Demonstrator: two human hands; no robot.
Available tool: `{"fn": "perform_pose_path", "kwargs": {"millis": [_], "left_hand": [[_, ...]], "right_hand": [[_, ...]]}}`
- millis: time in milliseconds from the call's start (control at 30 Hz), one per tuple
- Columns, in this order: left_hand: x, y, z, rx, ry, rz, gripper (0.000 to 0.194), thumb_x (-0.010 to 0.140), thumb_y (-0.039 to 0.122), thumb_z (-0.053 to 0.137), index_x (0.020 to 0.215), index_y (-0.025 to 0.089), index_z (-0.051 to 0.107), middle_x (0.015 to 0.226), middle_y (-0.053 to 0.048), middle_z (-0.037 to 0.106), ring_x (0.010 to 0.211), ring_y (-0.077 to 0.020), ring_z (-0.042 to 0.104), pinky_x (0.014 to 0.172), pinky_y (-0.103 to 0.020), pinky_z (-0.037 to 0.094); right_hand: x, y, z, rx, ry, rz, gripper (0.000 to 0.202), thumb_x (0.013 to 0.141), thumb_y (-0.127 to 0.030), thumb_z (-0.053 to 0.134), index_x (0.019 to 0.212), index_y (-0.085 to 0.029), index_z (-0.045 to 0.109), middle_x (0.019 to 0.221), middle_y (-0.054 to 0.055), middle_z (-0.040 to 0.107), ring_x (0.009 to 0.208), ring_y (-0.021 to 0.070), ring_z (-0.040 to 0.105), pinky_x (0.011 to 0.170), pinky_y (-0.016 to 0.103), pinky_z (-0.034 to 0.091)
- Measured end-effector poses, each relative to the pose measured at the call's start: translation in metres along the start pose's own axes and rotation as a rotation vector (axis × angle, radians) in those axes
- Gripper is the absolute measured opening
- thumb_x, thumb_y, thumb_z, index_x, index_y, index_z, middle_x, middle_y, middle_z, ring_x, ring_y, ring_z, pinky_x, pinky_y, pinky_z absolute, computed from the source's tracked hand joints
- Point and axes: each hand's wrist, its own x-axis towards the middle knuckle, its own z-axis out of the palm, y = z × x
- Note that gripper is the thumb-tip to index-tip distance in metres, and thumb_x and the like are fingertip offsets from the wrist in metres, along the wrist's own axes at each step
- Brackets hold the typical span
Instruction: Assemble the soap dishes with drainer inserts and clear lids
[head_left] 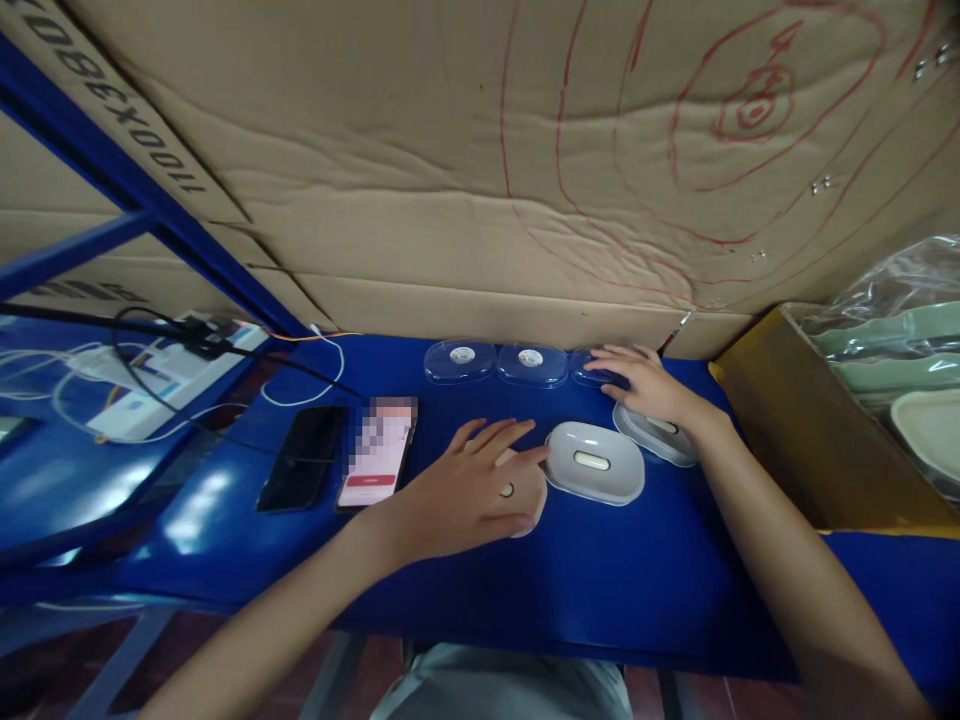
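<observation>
My left hand (480, 490) is spread, palm down, over a white oval dish (534, 500), hiding much of it. Beside it on the blue table lies another white oval dish (611, 475), with a raised, pale oblong piece in its middle. My right hand (641, 382) reaches to the back, fingers apart over a clear plastic oval cover (585, 367). Whether the fingertips press on that cover I cannot tell. Under the right wrist a third white dish (679, 447) is partly hidden. To the left sit two more clear covers, one (480, 372) at the end and one (551, 372) in the middle, each with a round white label.
Left of my hands lie a dark phone (300, 460) and a phone with a lit screen (379, 460). A power strip (172, 385) with cables is farther left. At right stands a cardboard box (787, 430) holding pale green and white pieces. A cardboard wall (390, 200) rises behind.
</observation>
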Motion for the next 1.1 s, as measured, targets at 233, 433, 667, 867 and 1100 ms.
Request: {"fn": "perform_pose_path", "kwargs": {"millis": [233,433,667,867,1100], "left_hand": [[-0.035,-0.008,0.008,-0.142,-0.078,-0.097,0.078,0.097,0.046,0.082,0.164,0.035,0.042,0.179,-0.011,0.035,0.167,-0.0392,0.028,0.132,-0.066,0.029],[-0.039,-0.011,0.009,-0.16,-0.071,-0.11,0.063,0.093,0.029,0.085,0.15,0.032,0.057,0.176,-0.011,0.04,0.168,-0.038,0.025,0.133,-0.066,0.028],[-0.036,-0.021,0.011,-0.172,-0.001,-0.032,0.045,0.09,0.033,0.09,0.131,0.03,0.074,0.167,-0.012,0.051,0.16,-0.038,0.042,0.127,-0.062,0.039],[-0.036,-0.015,0.01,-0.236,0.052,0.01,0.041,0.089,0.045,0.09,0.127,0.033,0.08,0.158,-0.01,0.061,0.154,-0.035,0.049,0.123,-0.056,0.045],[-0.037,-0.011,0.006,-0.285,0.023,-0.037,0.044,0.096,0.044,0.084,0.136,0.031,0.073,0.157,-0.011,0.06,0.157,-0.0335,0.045,0.124,-0.056,0.045]], "right_hand": [[0.001,-0.016,0.004,-0.03,0.012,-0.009,0.038,0.099,-0.015,0.053,0.126,-0.029,0.075,0.148,0.009,0.072,0.144,0.0329,0.063,0.122,0.071,0.035],[-0.032,-0.072,-0.02,-0.012,-0.02,-0.092,0.036,0.111,-0.043,0.052,0.138,-0.028,0.071,0.152,0.012,0.069,0.147,0.0341,0.06,0.122,0.065,0.042],[-0.105,-0.115,-0.006,-0.049,-0.08,-0.105,0.06,0.1,-0.053,0.073,0.156,-0.036,0.059,0.166,0.01,0.056,0.154,0.0396,0.052,0.12,0.07,0.048],[-0.134,-0.106,0.008,-0.098,-0.075,-0.126,0.056,0.109,-0.039,0.061,0.163,-0.037,0.05,0.159,0.006,0.063,0.149,0.0342,0.058,0.122,0.069,0.047],[-0.147,-0.114,-0.007,-0.075,-0.104,-0.127,0.056,0.112,-0.033,0.054,0.166,-0.039,0.044,0.158,0.002,0.064,0.146,0.0298,0.061,0.123,0.065,0.048]]}}
